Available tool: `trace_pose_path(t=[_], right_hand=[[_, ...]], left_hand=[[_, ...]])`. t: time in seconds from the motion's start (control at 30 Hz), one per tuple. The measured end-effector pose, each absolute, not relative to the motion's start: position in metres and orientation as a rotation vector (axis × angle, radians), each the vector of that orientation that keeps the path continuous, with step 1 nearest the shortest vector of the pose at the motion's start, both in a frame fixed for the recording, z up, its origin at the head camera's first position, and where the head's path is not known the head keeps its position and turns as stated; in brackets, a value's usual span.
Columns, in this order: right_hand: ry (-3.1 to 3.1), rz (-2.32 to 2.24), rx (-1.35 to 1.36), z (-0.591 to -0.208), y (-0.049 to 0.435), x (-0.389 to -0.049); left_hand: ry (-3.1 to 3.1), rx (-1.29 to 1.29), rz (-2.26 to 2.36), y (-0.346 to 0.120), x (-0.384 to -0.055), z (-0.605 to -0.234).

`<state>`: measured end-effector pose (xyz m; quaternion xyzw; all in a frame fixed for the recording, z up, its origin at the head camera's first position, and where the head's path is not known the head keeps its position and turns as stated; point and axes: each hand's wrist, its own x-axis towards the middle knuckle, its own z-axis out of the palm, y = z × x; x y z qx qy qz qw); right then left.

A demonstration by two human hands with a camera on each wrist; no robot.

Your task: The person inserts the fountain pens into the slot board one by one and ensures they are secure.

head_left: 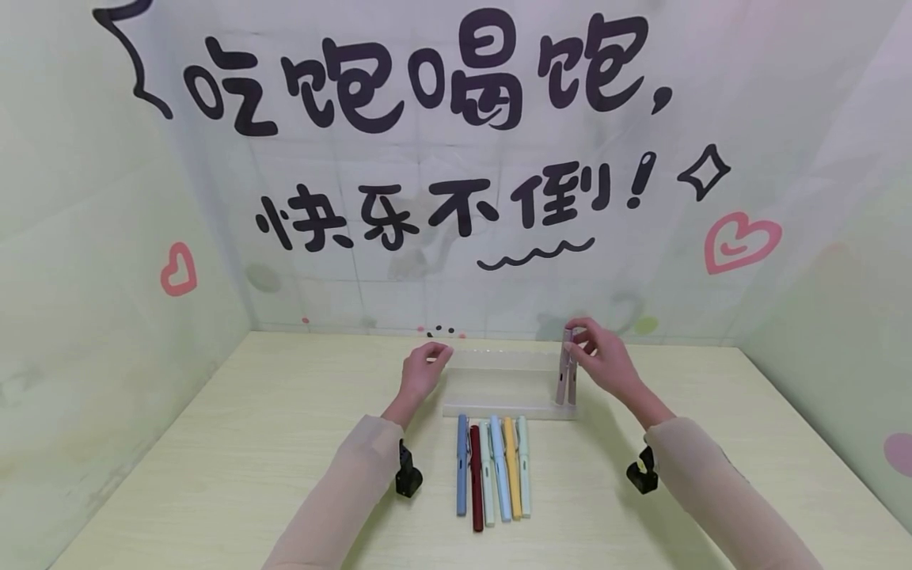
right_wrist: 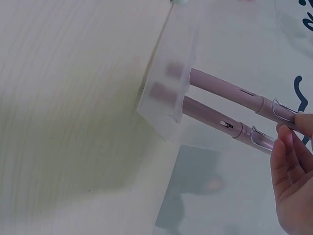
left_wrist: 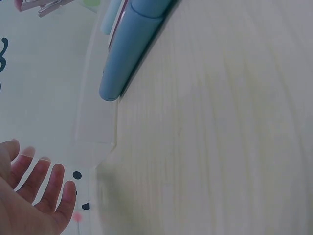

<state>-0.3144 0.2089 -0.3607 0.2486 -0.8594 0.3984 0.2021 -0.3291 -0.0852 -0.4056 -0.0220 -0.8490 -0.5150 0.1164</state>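
A translucent pen stand (head_left: 499,411) lies across the table, its far edge near the back wall. At that edge's left corner, my left hand (head_left: 423,370) pinches the stand between thumb and fingertips; the other fingers (left_wrist: 51,188) are spread. Two mauve pens with wire clips stand in the stand's right end, their lower ends showing faintly through the frosted front strip (right_wrist: 164,83). My right hand (head_left: 606,360) pinches the clip end of one mauve pen (right_wrist: 225,90). The other mauve pen (right_wrist: 210,115) leans close beside it, its top partly behind my fingers.
In front of the stand, several capped pens lie side by side: a blue pen (head_left: 461,467), a dark red pen (head_left: 476,483), a yellow pen (head_left: 512,471) and pale ones. A printed cloth wall (head_left: 399,301) rises behind the table (head_left: 285,443).
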Motion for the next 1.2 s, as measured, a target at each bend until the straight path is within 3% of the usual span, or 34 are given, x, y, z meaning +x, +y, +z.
trace_pose_path(t=[1.2], right_hand=[[-2.526, 0.822, 0.688, -0.365, 0.207, -0.325]], left_hand=[[-2.491, -0.055, -1.492, -0.084, -0.33, -0.406]])
